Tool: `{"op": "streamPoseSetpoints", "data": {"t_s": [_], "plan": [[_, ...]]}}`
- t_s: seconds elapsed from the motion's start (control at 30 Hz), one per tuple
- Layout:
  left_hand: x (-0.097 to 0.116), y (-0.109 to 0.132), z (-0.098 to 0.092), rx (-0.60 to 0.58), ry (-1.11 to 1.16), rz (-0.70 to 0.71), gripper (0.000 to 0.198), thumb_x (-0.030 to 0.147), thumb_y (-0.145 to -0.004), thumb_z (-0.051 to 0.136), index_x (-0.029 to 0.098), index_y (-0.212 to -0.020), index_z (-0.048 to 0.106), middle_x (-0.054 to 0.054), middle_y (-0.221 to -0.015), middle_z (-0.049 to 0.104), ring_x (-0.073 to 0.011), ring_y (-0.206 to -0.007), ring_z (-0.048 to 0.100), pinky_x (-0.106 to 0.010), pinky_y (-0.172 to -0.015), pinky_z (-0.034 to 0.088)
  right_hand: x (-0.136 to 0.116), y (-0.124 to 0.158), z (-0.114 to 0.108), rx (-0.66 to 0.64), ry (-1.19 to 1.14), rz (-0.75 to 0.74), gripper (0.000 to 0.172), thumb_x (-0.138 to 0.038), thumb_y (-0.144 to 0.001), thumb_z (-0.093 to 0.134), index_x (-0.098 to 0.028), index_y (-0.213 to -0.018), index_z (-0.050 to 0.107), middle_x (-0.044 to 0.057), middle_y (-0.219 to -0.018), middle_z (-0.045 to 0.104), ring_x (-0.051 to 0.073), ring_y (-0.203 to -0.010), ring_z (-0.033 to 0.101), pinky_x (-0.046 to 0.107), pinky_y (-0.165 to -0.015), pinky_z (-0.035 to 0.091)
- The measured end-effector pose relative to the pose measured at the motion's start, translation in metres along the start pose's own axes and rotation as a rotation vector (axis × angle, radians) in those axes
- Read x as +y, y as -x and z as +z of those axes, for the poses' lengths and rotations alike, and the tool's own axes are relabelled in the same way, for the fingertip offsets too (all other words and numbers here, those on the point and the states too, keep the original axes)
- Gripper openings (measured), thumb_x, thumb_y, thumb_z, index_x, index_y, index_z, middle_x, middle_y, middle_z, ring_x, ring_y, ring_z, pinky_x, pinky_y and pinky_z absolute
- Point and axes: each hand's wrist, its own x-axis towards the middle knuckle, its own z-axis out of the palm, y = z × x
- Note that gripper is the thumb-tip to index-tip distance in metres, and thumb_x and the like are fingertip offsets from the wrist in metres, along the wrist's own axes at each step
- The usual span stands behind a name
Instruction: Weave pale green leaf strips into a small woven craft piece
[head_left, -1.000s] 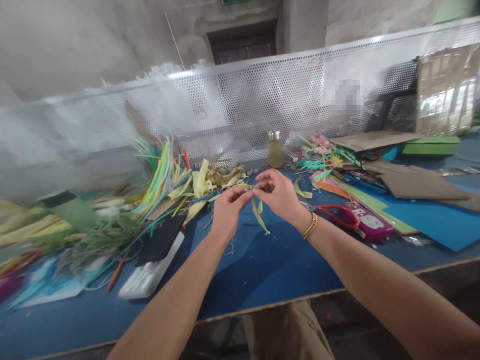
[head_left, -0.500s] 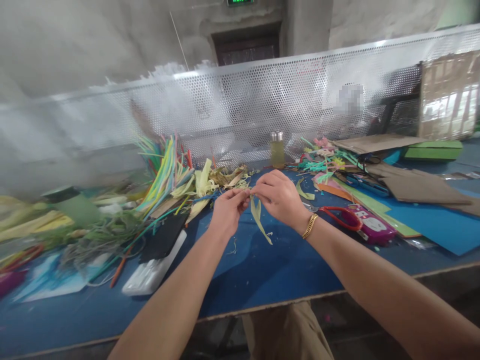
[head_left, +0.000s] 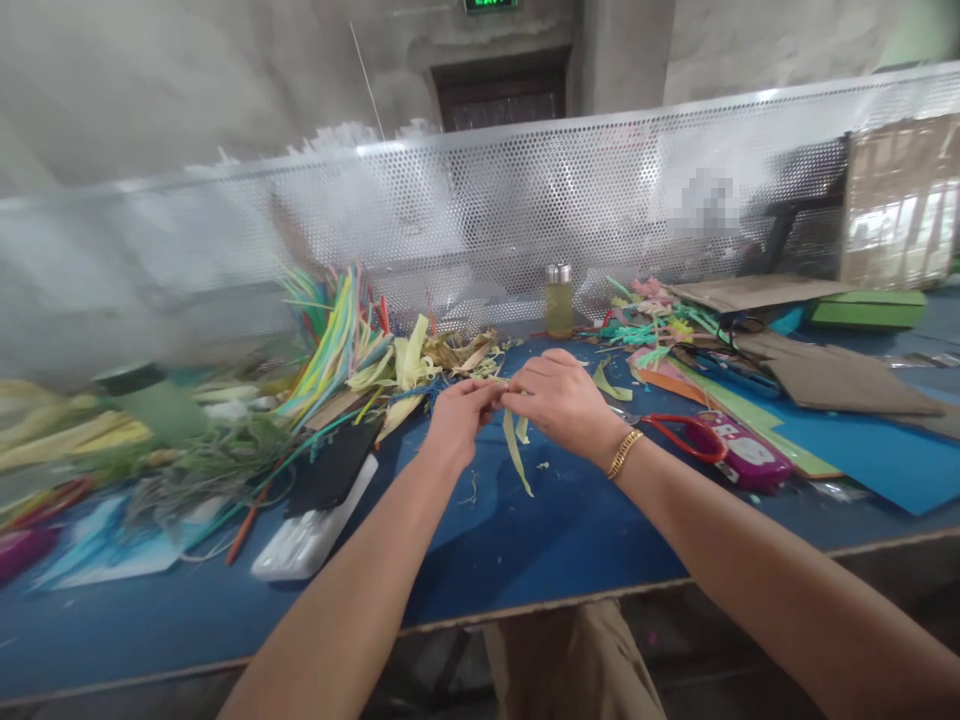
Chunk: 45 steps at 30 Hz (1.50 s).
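- Between the left hand [head_left: 459, 415] and right hand [head_left: 559, 400], a strip [head_left: 517, 458] was pinched above the table [head_left: 555, 545].
- A bottle [head_left: 559, 307] and husks [head_left: 410, 358] were seen beyond.
- The strip's top was hidden by both hands.

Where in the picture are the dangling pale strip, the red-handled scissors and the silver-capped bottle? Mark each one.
Pale strip [head_left: 516, 455]: head view, on its hanging length.
Red-handled scissors [head_left: 694, 423]: head view, on the handle.
Silver-capped bottle [head_left: 559, 308]: head view, on the body below the cap.
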Motion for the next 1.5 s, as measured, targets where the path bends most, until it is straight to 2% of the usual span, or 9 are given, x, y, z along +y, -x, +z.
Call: {"op": "streamPoseSetpoints", "data": {"t_s": [0.3, 0.53, 0.77, 1.0, 1.1, 1.2, 1.33, 1.5], "plan": [[-0.001, -0.003, -0.005, -0.045, -0.145, 0.030, 0.020, 0.026, -0.053, 0.080, 0.012, -0.062, 0.067, 0.002, -0.051, 0.056, -0.0057, -0.047, 0.042, -0.021, -0.046, 0.026, 0.000, -0.001, -0.001, -0.072, 0.002, -0.029, 0.018, -0.020, -0.093, 0.058, -0.021, -0.077, 0.065, 0.001, -0.078, 0.065, 0.017, -0.082, 0.048, 0.034, -0.076, 0.027], [0.002, 0.000, -0.001, -0.046, -0.011, -0.026, 0.023, 0.024, -0.050, 0.082, 0.012, -0.061, 0.066, 0.002, -0.055, 0.057, -0.0056, -0.049, 0.046, -0.020, -0.050, 0.034, 0.001, 0.000, 0.002, -0.044, -0.009, -0.007, 0.021, -0.019, -0.095, 0.052, -0.021, -0.079, 0.065, 0.001, -0.078, 0.064, 0.016, -0.080, 0.049, 0.034, -0.076, 0.029], [0.004, 0.000, 0.000, -0.084, 0.135, -0.087, 0.021, 0.019, -0.049, 0.080, 0.011, -0.062, 0.066, 0.002, -0.055, 0.056, -0.0053, -0.049, 0.047, -0.018, -0.047, 0.035, 0.000, 0.002, 0.004, 0.014, -0.041, 0.018, 0.022, -0.020, -0.097, 0.049, -0.022, -0.083, 0.066, 0.002, -0.084, 0.068, 0.016, -0.083, 0.052, 0.035, -0.077, 0.031], [0.002, 0.001, 0.002, -0.057, 0.142, -0.024, 0.023, 0.019, -0.049, 0.083, 0.011, -0.059, 0.064, 0.002, -0.054, 0.057, -0.0054, -0.051, 0.049, -0.018, -0.051, 0.037, 0.001, 0.001, 0.004, 0.010, -0.062, 0.016, 0.026, -0.020, -0.097, 0.048, -0.021, -0.078, 0.065, 0.002, -0.079, 0.067, 0.016, -0.081, 0.053, 0.034, -0.076, 0.032], [0.002, 0.001, 0.003, -0.054, 0.149, 0.003, 0.023, 0.021, -0.049, 0.084, 0.012, -0.060, 0.065, 0.000, -0.056, 0.060, -0.0079, -0.053, 0.052, -0.021, -0.053, 0.039, 0.000, 0.002, 0.004, 0.047, -0.151, 0.099, 0.024, -0.022, -0.096, 0.049, -0.021, -0.082, 0.068, 0.002, -0.084, 0.070, 0.016, -0.083, 0.057, 0.034, -0.077, 0.034], [0.001, 0.001, 0.004, -0.016, 0.119, 0.087, 0.020, 0.023, -0.053, 0.082, 0.013, -0.063, 0.067, -0.001, -0.060, 0.063, -0.0096, -0.055, 0.054, -0.023, -0.057, 0.042, -0.002, 0.004, 0.007, 0.125, -0.311, 0.276, 0.019, -0.026, -0.094, 0.054, -0.021, -0.084, 0.070, 0.003, -0.088, 0.072, 0.017, -0.084, 0.060, 0.033, -0.077, 0.037], [0.001, 0.001, 0.002, 0.001, -0.056, 0.261, 0.012, 0.022, -0.061, 0.079, 0.016, -0.067, 0.072, -0.001, -0.064, 0.065, -0.0101, -0.058, 0.053, -0.024, -0.060, 0.042, -0.003, 0.005, 0.015, 0.190, -0.580, 0.512, 0.018, -0.029, -0.090, 0.060, -0.021, -0.076, 0.068, 0.001, -0.074, 0.068, 0.014, -0.071, 0.059, 0.029, -0.068, 0.040], [0.005, 0.003, -0.001, -0.081, -0.164, 0.252, 0.013, 0.025, -0.064, 0.080, 0.016, -0.070, 0.074, -0.004, -0.065, 0.067, -0.0130, -0.062, 0.056, -0.026, -0.063, 0.044, -0.002, 0.006, 0.024, 0.258, -0.818, 0.753, 0.022, -0.037, -0.084, 0.067, -0.021, -0.068, 0.065, -0.001, -0.068, 0.064, 0.013, -0.064, 0.055, 0.028, -0.063, 0.041]]}}
